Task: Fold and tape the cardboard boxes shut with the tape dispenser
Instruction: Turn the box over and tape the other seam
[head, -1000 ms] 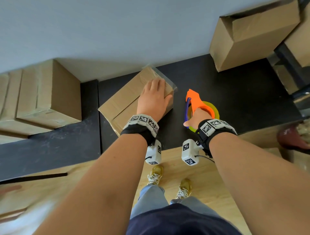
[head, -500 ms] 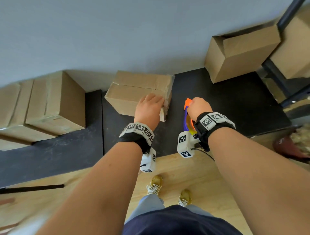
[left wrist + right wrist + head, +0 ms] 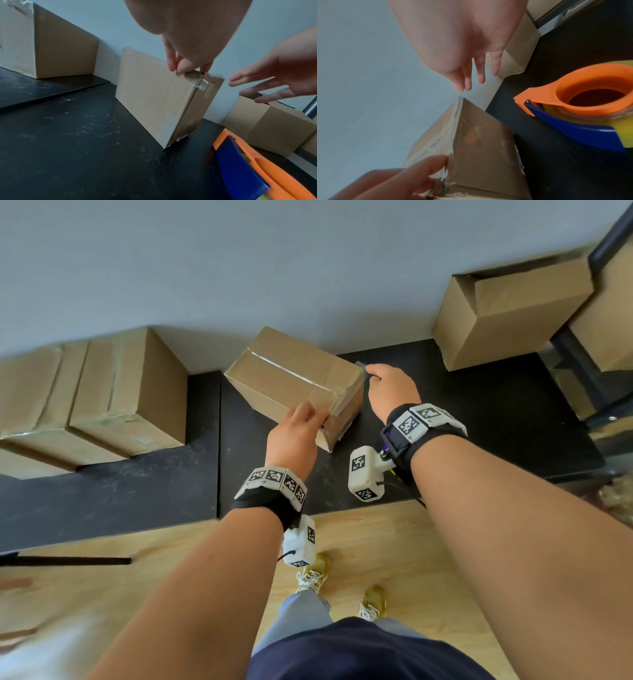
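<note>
A cardboard box [image 3: 291, 378] with clear tape along its top seam sits skewed on the black table [image 3: 479, 412]. My left hand [image 3: 301, 422] grips its near top edge, fingertips curled onto the taped corner [image 3: 185, 66]. My right hand [image 3: 380, 378] hovers open beside the box's far right corner, fingers straight and just clear of it in the right wrist view [image 3: 462, 47]. The orange and blue tape dispenser [image 3: 265, 169] lies on the table right of the box [image 3: 542, 96], held by neither hand. In the head view my right wrist hides it.
Taped boxes [image 3: 126, 392] stand at the table's left end against the wall. An untaped box [image 3: 507, 309] with its top open sits at the back right, next to a black frame [image 3: 582, 364] holding more cardboard. The table's front edge borders wooden floor.
My right hand has let go of the tape dispenser and moved up to the box's far right corner. The box has turned, and my left hand has shifted to its near edge.
</note>
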`<state>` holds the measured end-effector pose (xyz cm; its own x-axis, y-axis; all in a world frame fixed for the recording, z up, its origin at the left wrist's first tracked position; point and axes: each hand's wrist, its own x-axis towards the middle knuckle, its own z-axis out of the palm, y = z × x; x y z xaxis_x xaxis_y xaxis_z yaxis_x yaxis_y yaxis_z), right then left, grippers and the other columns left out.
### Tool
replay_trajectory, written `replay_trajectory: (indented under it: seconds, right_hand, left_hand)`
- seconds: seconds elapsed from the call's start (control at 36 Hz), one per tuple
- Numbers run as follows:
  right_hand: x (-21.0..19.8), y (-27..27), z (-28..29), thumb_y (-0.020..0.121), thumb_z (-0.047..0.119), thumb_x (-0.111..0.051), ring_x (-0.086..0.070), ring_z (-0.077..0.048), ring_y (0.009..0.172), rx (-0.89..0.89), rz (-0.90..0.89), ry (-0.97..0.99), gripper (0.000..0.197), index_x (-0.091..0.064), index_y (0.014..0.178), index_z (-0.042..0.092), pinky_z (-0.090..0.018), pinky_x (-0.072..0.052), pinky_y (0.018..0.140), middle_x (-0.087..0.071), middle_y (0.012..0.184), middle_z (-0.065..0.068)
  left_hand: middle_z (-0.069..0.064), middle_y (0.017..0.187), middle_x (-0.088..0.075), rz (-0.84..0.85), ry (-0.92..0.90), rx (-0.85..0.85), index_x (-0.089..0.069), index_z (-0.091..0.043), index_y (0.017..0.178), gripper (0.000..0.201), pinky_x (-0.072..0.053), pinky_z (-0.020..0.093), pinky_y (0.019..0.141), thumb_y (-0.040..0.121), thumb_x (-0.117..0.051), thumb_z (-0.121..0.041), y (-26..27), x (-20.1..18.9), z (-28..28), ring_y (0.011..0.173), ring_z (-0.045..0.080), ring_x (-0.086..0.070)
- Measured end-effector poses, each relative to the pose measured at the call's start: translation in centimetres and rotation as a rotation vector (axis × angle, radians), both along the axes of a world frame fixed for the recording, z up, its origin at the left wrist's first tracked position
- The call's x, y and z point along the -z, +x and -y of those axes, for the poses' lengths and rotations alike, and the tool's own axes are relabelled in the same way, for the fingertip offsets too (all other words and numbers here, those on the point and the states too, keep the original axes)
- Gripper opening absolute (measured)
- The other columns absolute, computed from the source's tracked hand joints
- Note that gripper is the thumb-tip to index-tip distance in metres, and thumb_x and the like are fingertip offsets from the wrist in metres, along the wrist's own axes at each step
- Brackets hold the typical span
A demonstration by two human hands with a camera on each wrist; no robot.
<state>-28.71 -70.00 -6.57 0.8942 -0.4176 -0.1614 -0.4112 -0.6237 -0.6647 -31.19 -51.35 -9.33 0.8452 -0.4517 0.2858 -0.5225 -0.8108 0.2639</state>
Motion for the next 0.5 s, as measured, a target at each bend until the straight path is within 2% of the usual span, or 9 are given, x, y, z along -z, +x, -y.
replay_trajectory:
  seconds: [0.17,0.28,0.33,0.42,0.5]
  right_hand:
    - [0.0,1.0,-1.2,0.104,0.024,-0.035,-0.053,-0.03,0.119,-0.071,-0.03,-0.18,0.036,-0.055,0.133,0.021,-0.039,-0.042,0.095,-0.058,0.132,-0.008]
    - [-0.1,1.3,-1.6,0.102,0.025,-0.037,-0.055,-0.031,0.115,-0.056,-0.097,-0.214,0.034,-0.059,0.128,0.021,-0.04,-0.043,0.093,-0.06,0.127,-0.008]
    - [-0.2,1.2,-1.7,0.1,0.023,-0.041,-0.059,-0.031,0.107,-0.036,-0.135,-0.194,0.031,-0.065,0.119,0.019,-0.04,-0.048,0.092,-0.065,0.118,-0.007]
    - [0.4,1.0,-1.7,0.096,0.02,-0.046,-0.063,-0.03,0.09,0.006,-0.121,-0.134,0.025,-0.071,0.096,0.016,-0.039,-0.053,0.083,-0.069,0.098,-0.007]
    - [0.7,0.5,-1.8,0.096,0.015,-0.046,-0.058,-0.025,0.078,0.068,-0.118,-0.093,0.024,-0.064,0.081,0.012,-0.031,-0.043,0.067,-0.061,0.079,-0.004]
  left_hand:
    - [0.003,0.089,-0.058,-0.002,-0.051,-0.018,-0.072,-0.017,0.106,0.05,-0.046,0.029,0.05,0.067,-0.066,0.015,0.3,0.3,-0.7,0.073,0.023,-0.055]
    - [0.004,0.089,-0.059,-0.023,-0.069,-0.037,-0.072,-0.016,0.104,0.047,-0.048,0.03,0.052,0.067,-0.066,0.014,0.6,0.4,-1.0,0.074,0.024,-0.055]
    - [0.004,0.091,-0.061,-0.033,-0.108,-0.085,-0.074,-0.015,0.101,0.041,-0.051,0.036,0.055,0.072,-0.063,0.011,1.0,0.6,-1.2,0.078,0.026,-0.057]
    - [0.006,0.097,-0.064,-0.047,-0.189,-0.149,-0.076,-0.013,0.098,0.032,-0.054,0.041,0.062,0.079,-0.058,0.007,1.6,0.6,-1.4,0.086,0.029,-0.06]
    - [0.003,0.107,-0.064,-0.116,-0.229,-0.179,-0.076,-0.013,0.1,0.03,-0.054,0.039,0.076,0.086,-0.053,0.001,2.1,0.1,-1.4,0.094,0.025,-0.061]
